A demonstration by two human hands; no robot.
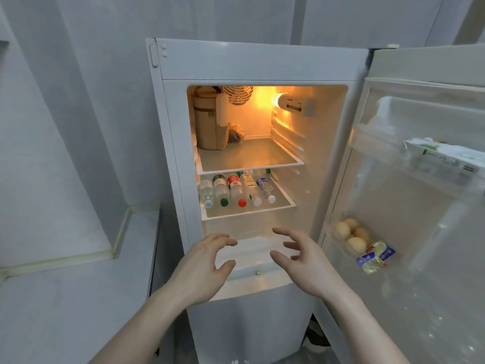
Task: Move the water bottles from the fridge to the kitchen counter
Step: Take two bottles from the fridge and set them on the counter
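Clear plastic water bottles [237, 189] lie untouched on the fridge's lower shelf [249, 212] — both bare hands, left [202, 266] and right [301, 261], reach in, fingers spread, holding nothing; the first grasp comes next.

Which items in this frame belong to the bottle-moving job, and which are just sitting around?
Part of the job:
water bottles, lying in a row on the lower fridge shelf
kitchen counter left of the fridge
left hand and right hand, both empty

Just lying about:
eggs in the door tray
carton on the door shelf
brown bag on the upper shelf
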